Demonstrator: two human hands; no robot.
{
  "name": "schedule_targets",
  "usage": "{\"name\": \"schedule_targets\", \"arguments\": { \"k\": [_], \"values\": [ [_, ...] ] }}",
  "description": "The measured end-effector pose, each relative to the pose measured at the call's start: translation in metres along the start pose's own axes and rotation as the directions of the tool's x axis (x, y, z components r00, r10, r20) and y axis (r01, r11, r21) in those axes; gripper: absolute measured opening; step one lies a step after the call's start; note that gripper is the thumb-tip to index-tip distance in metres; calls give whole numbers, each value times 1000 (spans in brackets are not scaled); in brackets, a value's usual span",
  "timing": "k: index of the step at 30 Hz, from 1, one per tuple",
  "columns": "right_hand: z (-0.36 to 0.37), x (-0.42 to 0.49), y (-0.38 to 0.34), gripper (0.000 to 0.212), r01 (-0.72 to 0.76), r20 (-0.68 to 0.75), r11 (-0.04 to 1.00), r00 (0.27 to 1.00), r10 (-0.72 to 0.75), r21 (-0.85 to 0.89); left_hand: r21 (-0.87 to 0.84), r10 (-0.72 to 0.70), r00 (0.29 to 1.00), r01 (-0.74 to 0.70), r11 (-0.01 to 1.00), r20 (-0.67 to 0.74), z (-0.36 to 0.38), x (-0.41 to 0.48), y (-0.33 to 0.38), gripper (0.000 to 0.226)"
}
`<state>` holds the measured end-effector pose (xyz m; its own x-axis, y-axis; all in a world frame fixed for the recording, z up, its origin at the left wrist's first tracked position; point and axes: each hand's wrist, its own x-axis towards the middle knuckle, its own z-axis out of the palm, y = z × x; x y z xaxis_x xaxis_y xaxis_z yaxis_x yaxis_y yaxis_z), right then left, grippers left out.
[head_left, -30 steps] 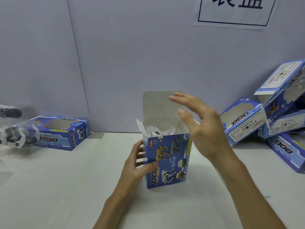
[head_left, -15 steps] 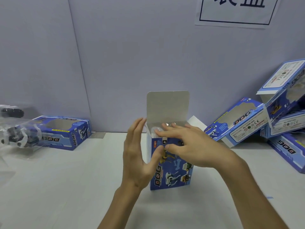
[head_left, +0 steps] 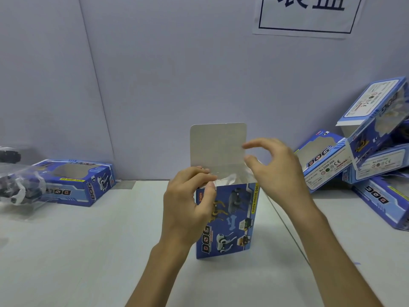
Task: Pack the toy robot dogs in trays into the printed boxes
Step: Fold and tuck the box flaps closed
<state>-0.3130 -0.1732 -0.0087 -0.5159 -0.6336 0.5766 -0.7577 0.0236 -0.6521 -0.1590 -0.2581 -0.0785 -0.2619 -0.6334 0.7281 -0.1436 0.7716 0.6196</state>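
A blue printed box (head_left: 232,220) stands upright at the middle of the table, its white top flap (head_left: 218,147) raised. A clear tray shows just inside the opening. My left hand (head_left: 188,204) holds the box's upper left corner, fingers curled over the rim and thumb on the front. My right hand (head_left: 274,171) hovers by the box's upper right corner, fingers loosely bent near the flap's edge, holding nothing. A toy robot dog in a clear tray (head_left: 17,189) lies at the far left.
Another printed box (head_left: 75,182) lies flat at the left against the grey wall. Several printed boxes (head_left: 358,156) are piled at the right. A paper sign (head_left: 307,14) hangs on the wall above.
My right hand has lifted off the box's top and moved to its upper right corner. My left hand has shifted from the box's side up onto its upper left rim.
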Motion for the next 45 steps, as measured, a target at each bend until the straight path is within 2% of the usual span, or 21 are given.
{"name": "schedule_targets", "arguments": {
  "k": [1,4,6,10,15,17,20,22,24,26,28,31,34,37,39,42,45],
  "values": [
    [3,1,6,25,-74,-16,997,997,74,6,33,14,1000,-14,999,-1,-1,0,2,38],
    [11,0,19,38,-330,129,924,942,309,196,104,66,998,-67,992,18,-1,1,8,37],
    [16,-1,21,41,-375,121,890,927,355,261,115,66,997,-70,991,38,-1,0,11,31],
    [24,-3,21,39,-304,-31,920,946,321,246,117,92,994,-100,988,66,-4,0,13,29],
    [25,-10,15,13,-172,-99,977,978,185,122,182,130,985,-149,972,110,-4,3,25,27],
    [26,-13,10,13,-137,-86,990,987,136,-10,243,132,981,-164,956,144,-5,5,32,26],
    [17,-12,3,11,-112,17,975,993,118,-193,349,138,967,-208,914,216,-5,4,42,25],
    [9,-9,2,22,-111,124,966,982,143,-233,408,117,962,-212,888,245,-4,3,48,24],
    [3,-3,4,35,-178,186,976,962,199,-127,450,95,959,-211,868,268,-1,3,53,29],
    [-2,2,13,25,-285,228,953,939,256,104,476,79,957,-209,854,280,1,2,57,37],
    [-3,2,24,14,-379,300,877,908,292,295,499,75,952,-221,838,295,3,0,61,44],
    [0,2,39,38,-457,408,787,867,287,416,539,94,940,-267,799,327,3,-2,63,50],
    [6,5,40,35,-480,502,722,839,211,499,570,110,931,-303,764,348,3,-2,63,49],
    [1,10,42,31,-497,535,731,817,215,467,585,102,923,-318,746,371,5,-5,64,49],
    [-7,13,45,27,-480,575,767,798,181,425,549,95,922,-303,779,375,3,-2,63,44],
    [-19,15,42,23,-406,602,863,783,158,302,447,87,911,-279,850,403,-4,4,58,35],
    [-30,17,38,18,-289,529,952,825,197,96,258,80,856,-241,935,511,-10,9,57,31]
  ]
}}
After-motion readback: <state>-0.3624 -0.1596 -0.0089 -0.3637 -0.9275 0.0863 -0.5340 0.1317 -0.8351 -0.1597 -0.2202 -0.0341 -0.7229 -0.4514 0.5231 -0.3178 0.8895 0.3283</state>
